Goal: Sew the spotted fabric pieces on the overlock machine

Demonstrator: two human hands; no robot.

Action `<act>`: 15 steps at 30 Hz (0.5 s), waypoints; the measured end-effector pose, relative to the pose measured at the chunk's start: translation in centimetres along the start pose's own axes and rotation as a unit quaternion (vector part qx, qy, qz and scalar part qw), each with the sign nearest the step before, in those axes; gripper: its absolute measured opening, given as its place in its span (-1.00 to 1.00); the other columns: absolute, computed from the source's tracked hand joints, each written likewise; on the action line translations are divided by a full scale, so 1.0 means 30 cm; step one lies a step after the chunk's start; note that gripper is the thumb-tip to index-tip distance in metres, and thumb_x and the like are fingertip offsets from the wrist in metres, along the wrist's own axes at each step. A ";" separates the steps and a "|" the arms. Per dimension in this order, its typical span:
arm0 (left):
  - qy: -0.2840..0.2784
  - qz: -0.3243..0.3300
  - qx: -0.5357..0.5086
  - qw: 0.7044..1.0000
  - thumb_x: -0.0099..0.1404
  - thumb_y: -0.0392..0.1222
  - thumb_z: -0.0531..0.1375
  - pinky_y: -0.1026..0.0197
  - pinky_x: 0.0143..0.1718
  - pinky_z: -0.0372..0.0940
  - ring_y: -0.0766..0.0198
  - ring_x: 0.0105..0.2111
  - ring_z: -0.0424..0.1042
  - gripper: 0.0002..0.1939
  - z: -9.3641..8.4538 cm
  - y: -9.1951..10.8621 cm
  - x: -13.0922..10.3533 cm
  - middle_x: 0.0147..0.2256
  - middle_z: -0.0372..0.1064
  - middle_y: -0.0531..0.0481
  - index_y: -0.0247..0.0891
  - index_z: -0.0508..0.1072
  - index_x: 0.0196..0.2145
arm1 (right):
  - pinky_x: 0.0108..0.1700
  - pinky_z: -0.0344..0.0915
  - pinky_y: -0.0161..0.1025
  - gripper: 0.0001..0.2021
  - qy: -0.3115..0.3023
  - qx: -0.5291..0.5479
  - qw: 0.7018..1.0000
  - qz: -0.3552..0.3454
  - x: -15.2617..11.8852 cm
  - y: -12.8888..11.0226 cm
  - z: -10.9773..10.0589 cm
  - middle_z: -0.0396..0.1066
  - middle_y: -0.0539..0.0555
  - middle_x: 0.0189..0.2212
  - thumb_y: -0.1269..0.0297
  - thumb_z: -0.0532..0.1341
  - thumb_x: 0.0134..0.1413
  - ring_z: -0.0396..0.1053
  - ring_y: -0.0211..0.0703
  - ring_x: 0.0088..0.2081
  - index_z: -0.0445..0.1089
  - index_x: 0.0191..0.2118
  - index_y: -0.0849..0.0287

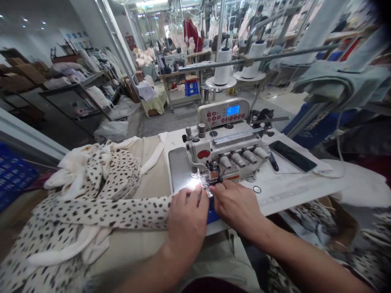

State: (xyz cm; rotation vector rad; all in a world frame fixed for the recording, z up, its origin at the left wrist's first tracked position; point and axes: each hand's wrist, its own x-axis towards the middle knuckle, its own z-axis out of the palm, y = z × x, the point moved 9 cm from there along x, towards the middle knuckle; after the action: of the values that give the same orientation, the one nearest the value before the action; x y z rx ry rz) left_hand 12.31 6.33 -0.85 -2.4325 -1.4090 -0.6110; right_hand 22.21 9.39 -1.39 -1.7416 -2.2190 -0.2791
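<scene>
A white overlock sewing machine [222, 142] with a lit display stands on the table in front of me. My left hand [187, 217] grips the end of a long strip of black-spotted cream fabric [137, 213], fingers close together just before the bright presser foot area. My right hand [236, 203] is right beside it, its fingers curled and pinched at the front of the machine. What lies between those fingertips is hidden. The fabric runs left from my left hand toward a heap of spotted and plain cream cloth [122, 167].
A phone [293, 156] and a dark pen [273, 162] lie at the machine's right. White thread cones [222, 67] stand behind it under a metal rail. A box of spotted cloth [326, 219] sits below the table's right side. Shelves with fabric rolls [82, 87] are at back left.
</scene>
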 end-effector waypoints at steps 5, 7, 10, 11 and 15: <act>0.012 -0.004 0.046 0.999 0.33 -0.35 0.21 -0.07 -0.18 0.32 -0.03 -0.11 0.37 -0.74 0.010 0.026 -0.012 0.05 0.44 -0.18 -0.26 0.49 -0.02 | -0.47 -0.17 -0.19 -0.69 -0.005 0.006 1.000 0.004 0.004 -0.001 0.001 0.47 0.15 -0.51 0.30 0.09 0.32 0.39 -0.13 -0.50 0.48 -0.42 0.21; 0.016 -0.002 0.046 0.999 0.34 -0.37 0.19 -0.09 -0.17 0.32 -0.04 -0.10 0.37 -0.71 0.011 0.031 -0.014 0.05 0.43 -0.22 -0.28 0.47 0.00 | -0.47 -0.17 -0.20 -0.68 -0.009 0.013 1.000 0.008 0.007 0.001 0.001 0.48 0.15 -0.50 0.30 0.08 0.33 0.39 -0.12 -0.50 0.48 -0.42 0.21; 0.028 0.003 0.045 0.999 0.34 -0.40 0.18 -0.11 -0.15 0.32 -0.04 -0.10 0.37 -0.69 0.006 0.034 -0.019 0.06 0.43 -0.23 -0.28 0.46 0.03 | -0.46 -0.14 -0.21 -0.68 -0.005 0.029 0.999 0.012 0.008 0.006 0.005 0.47 0.13 -0.51 0.30 0.09 0.33 0.37 -0.14 -0.50 0.47 -0.43 0.20; 0.031 0.004 0.045 0.998 0.34 -0.40 0.17 -0.12 -0.14 0.31 -0.05 -0.09 0.37 -0.69 0.005 0.034 -0.021 0.07 0.42 -0.23 -0.29 0.45 0.04 | -0.46 -0.13 -0.21 -0.68 0.002 0.034 0.999 0.015 0.005 0.010 0.006 0.47 0.12 -0.51 0.29 0.09 0.33 0.36 -0.14 -0.50 0.47 -0.43 0.20; 0.037 0.012 0.042 0.998 0.34 -0.40 0.17 -0.12 -0.08 0.29 -0.06 -0.06 0.34 -0.66 0.010 0.036 -0.030 0.10 0.39 -0.25 -0.34 0.41 0.07 | -0.45 -0.09 -0.23 -0.65 0.043 0.052 0.997 0.039 -0.044 0.034 0.001 0.43 0.10 -0.53 0.27 0.07 0.35 0.31 -0.17 -0.51 0.43 -0.46 0.19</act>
State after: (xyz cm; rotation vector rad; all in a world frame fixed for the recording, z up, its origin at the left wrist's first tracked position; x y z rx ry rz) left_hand 12.92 5.25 -1.56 -2.3341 -1.3465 -0.6172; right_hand 23.47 8.45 -1.93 -1.7237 -2.0634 -0.2129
